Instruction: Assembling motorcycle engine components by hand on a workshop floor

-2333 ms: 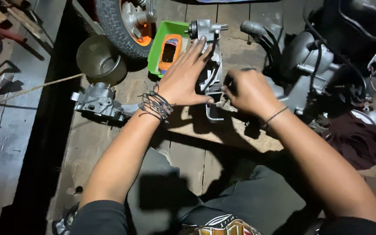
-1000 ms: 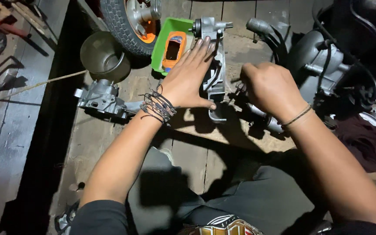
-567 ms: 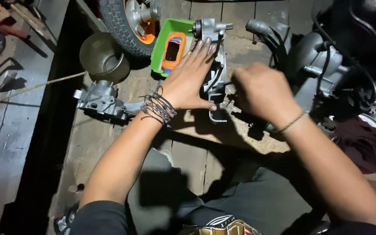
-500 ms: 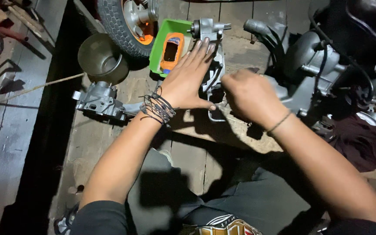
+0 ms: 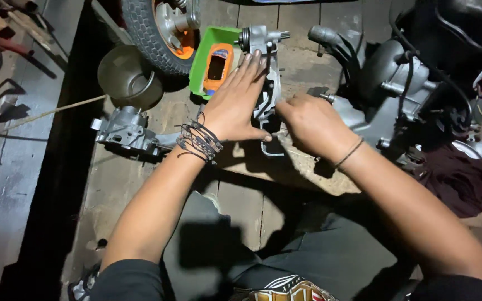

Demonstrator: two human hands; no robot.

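Observation:
My left hand [image 5: 235,100] lies flat, fingers spread, pressing on a grey metal engine casing [image 5: 267,67] that rests on the wooden floor. My right hand [image 5: 308,122] is closed just right of the casing, its fingers curled by the casing's lower edge; what it grips is hidden. Thin dark bracelets wrap my left wrist, and a thin band sits on my right wrist.
A green tray [image 5: 203,61] holds an orange object. A small tyre with hub [image 5: 157,28] stands behind it. A round metal bowl [image 5: 128,75] and another grey casing part [image 5: 126,131] lie at left. A large dark engine block [image 5: 403,83] and dark cloth [image 5: 461,178] are at right.
My right hand has shifted slightly left and back beside the casing. My left hand has stayed pressed on the casing.

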